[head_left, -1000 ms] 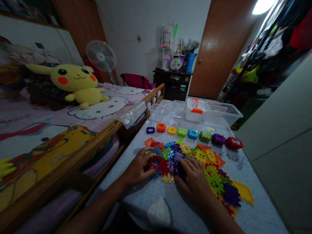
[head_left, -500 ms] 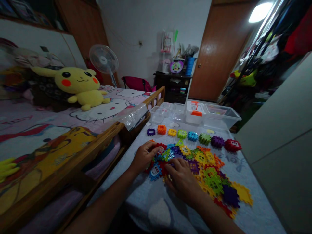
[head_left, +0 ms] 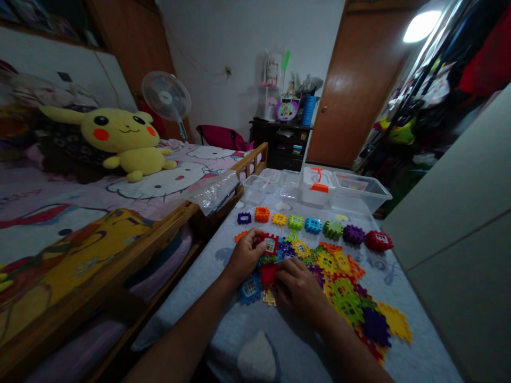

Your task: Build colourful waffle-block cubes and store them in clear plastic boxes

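Note:
My left hand (head_left: pixel 245 254) pinches a red interlocking tile with a white window (head_left: pixel 271 243) and holds it at the left part of the pile. My right hand (head_left: pixel 297 284) is closed around the right edge of a plain red tile (head_left: pixel 267 274); its fingertips are partly hidden. Just below lie a blue window tile (head_left: pixel 250 288) and a small yellow tile (head_left: pixel 269 297). Right of my hands spreads a heap of toothed plastic tiles, among them a green one (head_left: pixel 347 303), a purple one (head_left: pixel 376 323) and a yellow one (head_left: pixel 395 321).
Behind the heap runs a row of small assembled blocks, from a purple ring (head_left: pixel 244 218) to a red block (head_left: pixel 378 241). Clear plastic bins (head_left: pixel 359 191) and a lidded box (head_left: pixel 316 187) stand at the table's far end. A wooden bed rail (head_left: pixel 175 221) borders the left side.
My left hand has raised the red window tile upright from the pile. My right hand has shifted slightly, and more of the plain red tile shows beside it. The view has moved slightly.

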Available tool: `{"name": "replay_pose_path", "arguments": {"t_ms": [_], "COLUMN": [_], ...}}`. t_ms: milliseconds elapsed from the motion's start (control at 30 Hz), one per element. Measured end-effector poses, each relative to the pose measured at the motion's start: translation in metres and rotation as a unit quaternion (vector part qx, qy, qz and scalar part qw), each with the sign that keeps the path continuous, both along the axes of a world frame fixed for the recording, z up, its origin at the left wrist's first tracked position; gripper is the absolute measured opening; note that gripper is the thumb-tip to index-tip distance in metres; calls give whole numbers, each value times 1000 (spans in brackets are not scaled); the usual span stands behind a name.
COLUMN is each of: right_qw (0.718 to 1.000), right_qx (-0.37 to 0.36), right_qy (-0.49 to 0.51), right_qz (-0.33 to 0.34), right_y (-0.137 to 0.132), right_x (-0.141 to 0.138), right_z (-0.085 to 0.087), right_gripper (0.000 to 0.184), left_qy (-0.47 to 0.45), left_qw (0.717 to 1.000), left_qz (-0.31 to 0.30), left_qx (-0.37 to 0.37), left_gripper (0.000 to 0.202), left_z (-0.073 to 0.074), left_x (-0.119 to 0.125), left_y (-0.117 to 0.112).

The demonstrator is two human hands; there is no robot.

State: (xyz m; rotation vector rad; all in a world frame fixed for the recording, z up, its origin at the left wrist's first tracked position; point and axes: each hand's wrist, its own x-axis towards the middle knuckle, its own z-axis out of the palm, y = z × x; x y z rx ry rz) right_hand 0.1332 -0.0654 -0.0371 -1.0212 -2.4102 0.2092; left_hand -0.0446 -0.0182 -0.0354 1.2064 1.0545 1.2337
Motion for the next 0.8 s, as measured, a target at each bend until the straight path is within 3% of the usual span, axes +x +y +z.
{"name": "replay_pose_path", "arguments": {"t_ms": [167,300,433,600,800], "right_qw": [992,965,935,926,938], "right_qx": [-10,-49,-106,-96,-59], "right_qy": [123,236,296,315,288], "right_qz": [-16,-103,-165,-184,-181], "right_y": [2,5,9,12,11], "right_x": [12,19,21,22,20], "right_z": [1,2,-1,-3,-3], "right_gripper": [17,16,18,16,14], "left_qy": [-26,-14,25,68,33], "left_qw": [999,999,995,989,987], "left_qz": [-20,-39,-99,-128,-148], "left_qx": [-7,-27,-22,-12,-48], "left_gripper": [29,33,32,29,36], "left_z": [-5,-4,-1,6,10], "left_x": [3,4,7,14,24], "left_y": [1,-1,-5,-14,-23]}}
